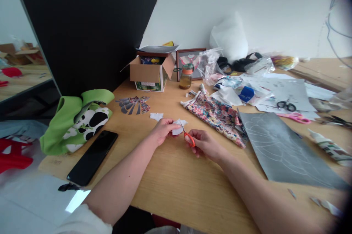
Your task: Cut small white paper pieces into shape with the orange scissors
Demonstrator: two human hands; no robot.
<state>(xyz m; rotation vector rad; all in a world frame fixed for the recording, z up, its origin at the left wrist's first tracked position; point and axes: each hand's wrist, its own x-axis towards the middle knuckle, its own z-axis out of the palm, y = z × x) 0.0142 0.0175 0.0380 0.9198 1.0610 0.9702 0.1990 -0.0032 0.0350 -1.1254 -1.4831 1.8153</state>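
Behind the surface's (pixel 165 186) front edge, the left hand (pixel 164 130) pinches a thin white scrap (pixel 177 130); the right hand (pixel 204 142) encloses orange-handled metal scissors (pixel 191 137). Labels (pixel 336 149) look unreadable.

Head-worn view, single: faces forward and down over table (pixel 170 179); left hand (pixel 162 131), right hand (pixel 202 142) near, wall (pixel 189 10) beyond.

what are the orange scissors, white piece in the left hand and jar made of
Orange scissors: likely plastic handles, smooth and evenly coloured; slim greyish blades suggest metal. White piece: matte, thin, sharp-edged; paper or fabric, hard to say. Jar: glossy, see-through body, brownish inside; glass or clear plastic.
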